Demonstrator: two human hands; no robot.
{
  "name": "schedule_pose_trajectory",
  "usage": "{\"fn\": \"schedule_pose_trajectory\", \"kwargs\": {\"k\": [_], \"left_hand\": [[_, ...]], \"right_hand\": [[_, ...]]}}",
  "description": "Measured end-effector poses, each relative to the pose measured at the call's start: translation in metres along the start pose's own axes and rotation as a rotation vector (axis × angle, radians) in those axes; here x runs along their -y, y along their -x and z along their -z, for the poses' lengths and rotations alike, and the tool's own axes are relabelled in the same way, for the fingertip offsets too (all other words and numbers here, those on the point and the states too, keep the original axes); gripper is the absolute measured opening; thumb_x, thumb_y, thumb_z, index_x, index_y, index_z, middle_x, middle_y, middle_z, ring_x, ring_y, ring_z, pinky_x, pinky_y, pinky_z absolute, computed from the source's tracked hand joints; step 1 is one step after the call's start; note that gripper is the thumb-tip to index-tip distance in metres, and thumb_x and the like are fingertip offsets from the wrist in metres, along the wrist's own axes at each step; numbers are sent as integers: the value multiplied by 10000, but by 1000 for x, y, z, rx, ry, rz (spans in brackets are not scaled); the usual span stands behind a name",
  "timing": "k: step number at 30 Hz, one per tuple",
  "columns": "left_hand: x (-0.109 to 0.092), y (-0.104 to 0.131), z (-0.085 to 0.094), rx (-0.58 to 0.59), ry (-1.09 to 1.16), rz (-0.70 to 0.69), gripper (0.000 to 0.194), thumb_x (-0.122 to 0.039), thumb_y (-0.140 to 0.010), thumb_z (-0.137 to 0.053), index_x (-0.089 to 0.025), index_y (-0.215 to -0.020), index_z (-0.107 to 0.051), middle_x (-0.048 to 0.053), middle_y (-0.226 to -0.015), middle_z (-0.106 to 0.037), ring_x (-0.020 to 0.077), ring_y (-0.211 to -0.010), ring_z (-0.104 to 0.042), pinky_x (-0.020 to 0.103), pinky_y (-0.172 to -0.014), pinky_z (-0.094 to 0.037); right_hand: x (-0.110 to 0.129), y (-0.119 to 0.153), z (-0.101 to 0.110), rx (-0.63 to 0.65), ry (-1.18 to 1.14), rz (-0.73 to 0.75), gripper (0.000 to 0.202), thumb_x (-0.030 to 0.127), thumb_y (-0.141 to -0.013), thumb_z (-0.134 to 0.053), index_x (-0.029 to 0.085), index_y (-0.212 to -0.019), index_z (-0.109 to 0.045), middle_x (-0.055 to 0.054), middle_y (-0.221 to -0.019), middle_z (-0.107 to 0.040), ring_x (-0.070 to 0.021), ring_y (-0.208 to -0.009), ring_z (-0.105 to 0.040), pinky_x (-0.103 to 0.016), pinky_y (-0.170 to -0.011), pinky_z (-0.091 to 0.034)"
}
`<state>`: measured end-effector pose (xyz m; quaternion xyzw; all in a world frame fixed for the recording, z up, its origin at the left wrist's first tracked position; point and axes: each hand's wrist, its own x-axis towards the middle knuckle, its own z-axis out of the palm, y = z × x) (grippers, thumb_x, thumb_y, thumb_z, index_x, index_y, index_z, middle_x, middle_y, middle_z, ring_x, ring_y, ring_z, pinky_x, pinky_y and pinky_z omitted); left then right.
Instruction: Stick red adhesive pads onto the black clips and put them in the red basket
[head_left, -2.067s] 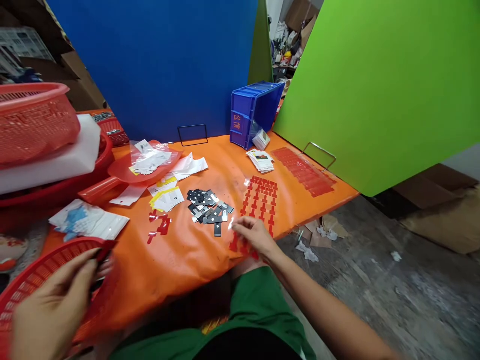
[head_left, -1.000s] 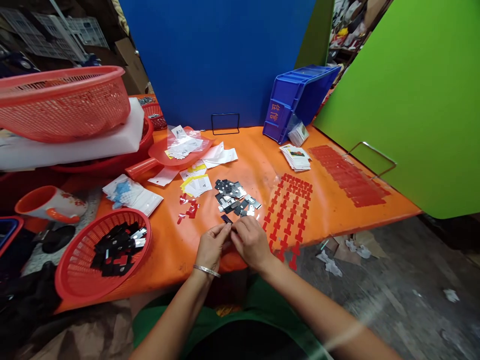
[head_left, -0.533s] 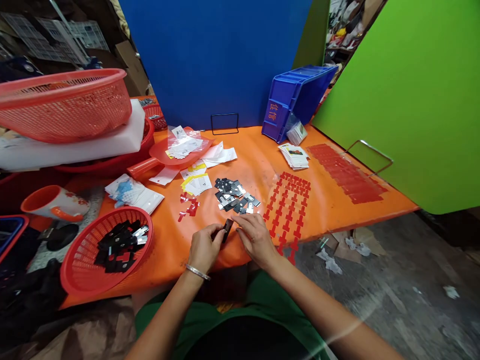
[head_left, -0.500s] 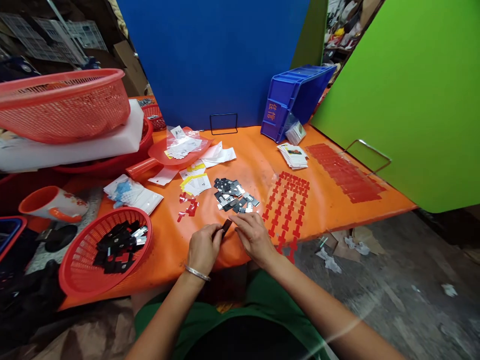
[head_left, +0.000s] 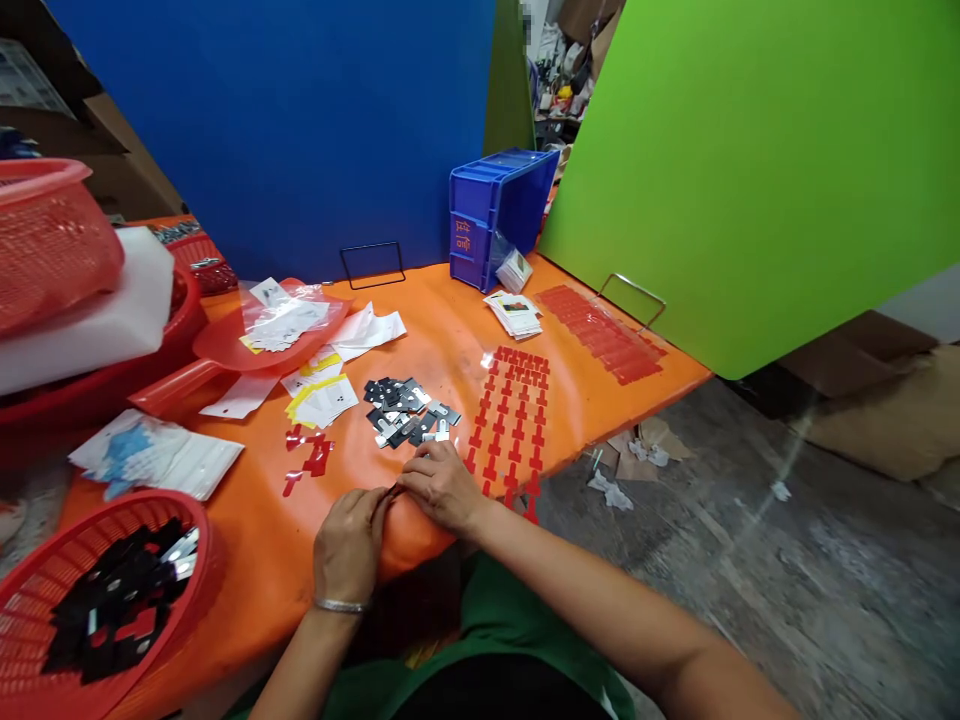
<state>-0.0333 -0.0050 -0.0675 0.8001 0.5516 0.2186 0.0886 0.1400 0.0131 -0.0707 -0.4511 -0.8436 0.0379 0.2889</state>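
My left hand (head_left: 346,545), with a bracelet at the wrist, pinches a small dark flat piece (head_left: 391,491) over the table's front edge. The fingers of my right hand (head_left: 441,485) are closed on the piece's other end; most of it is hidden by my fingers. Just beyond lies a heap of small black and silver plates (head_left: 409,412). Red T-shaped pieces (head_left: 515,420) lie in rows to the right of it. A few loose red pieces (head_left: 316,458) are on its left. At lower left, a red basket (head_left: 206,600) holds black, silver and red pieces (head_left: 112,600).
Cards (head_left: 324,402) and a red dustpan-like scoop (head_left: 214,340) lie at left on the orange table (head_left: 442,340). A blue crate (head_left: 471,240) on its side, stacked cards (head_left: 515,315) and red sheets (head_left: 600,335) are farther back. Blue and green boards (head_left: 720,190) stand behind.
The view has swung right, so everything appears farther left. My hands have come together, and my right fingers now close on the dark piece, which they were apart from before.
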Motion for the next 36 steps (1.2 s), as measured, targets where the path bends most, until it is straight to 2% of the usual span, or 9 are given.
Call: {"fn": "schedule_pose_trajectory", "kwargs": {"k": [4, 7, 10, 12, 15, 18, 23, 29, 36], "left_hand": [[1, -5, 2, 23, 54, 47, 280, -341, -879, -444, -181, -907, -672, 76, -849, -684, 221, -792, -618, 311, -719, -455], [3, -9, 8, 78, 174, 162, 246, -372, -840, -492, -206, -873, -671, 58, -871, -699, 218, -798, -639, 302, -713, -470], [5, -18, 14, 122, 346, 348, 254, -432, -797, -536, -222, -876, -653, 43, -862, -714, 225, -807, -663, 298, -705, -489], [4, -28, 16, 145, 553, 439, 301, -471, -783, -545, -203, -902, -615, 48, -840, -718, 224, -807, -673, 302, -705, -505], [-7, -50, 14, 170, 914, 503, 369, -497, -751, -585, -170, -917, -542, 69, -826, -719, 206, -786, -683, 323, -731, -525], [-29, -78, 7, 209, 1110, 514, 409, -491, -686, -656, -165, -885, -511, 63, -766, -716, 190, -698, -683, 347, -723, -539], [-75, -127, -17, 295, 1271, 519, 291, -341, -688, -696, -151, -796, -504, 48, -677, -689, 152, -591, -656, 308, -636, -546], [-116, -191, -63, 338, 1301, 623, 159, -186, -765, -633, -138, -719, -489, 27, -600, -633, 101, -502, -601, 272, -601, -530], [-148, -231, -92, 422, 1324, 642, 144, -148, -819, -567, -121, -686, -517, -12, -613, -591, 90, -549, -593, 255, -607, -528]], "right_hand": [[-1, -4, 1, 20, -51, 6, 154, 234, -900, -498, 223, -882, -651, -38, -863, -678, -202, -941, -517, -376, -813, -372], [-21, -8, 13, -95, -226, -98, 104, 249, -869, -540, 216, -886, -638, -43, -901, -672, -183, -905, -543, -339, -807, -407], [-67, -11, 40, -290, -288, -463, 113, 199, -857, -501, 194, -824, -609, -30, -810, -647, -151, -782, -572, -271, -715, -445], [-106, -9, 60, -340, -136, -700, 114, 173, -814, -500, 184, -761, -600, -22, -780, -638, -147, -730, -573, -255, -688, -448], [-158, -2, 83, -374, -23, -828, 153, 142, -766, -468, 151, -752, -620, -72, -803, -635, -191, -762, -565, -305, -726, -437], [-188, 5, 88, -326, 31, -886, 159, 138, -733, -483, 142, -739, -642, -76, -792, -640, -200, -748, -565, -314, -732, -429], [-204, 2, 81, -182, 67, -945, 88, 158, -710, -568, 156, -703, -656, -64, -763, -648, -194, -724, -579, -278, -669, -419], [-213, -9, 85, -54, 101, -1000, 81, 108, -677, -593, 154, -708, -652, -61, -720, -646, -188, -676, -583, -254, -613, -400], [-199, -1, 81, -77, 180, -969, 145, 184, -755, -556, 132, -855, -648, -140, -961, -628, -232, -853, -577, -282, -702, -406]]}}
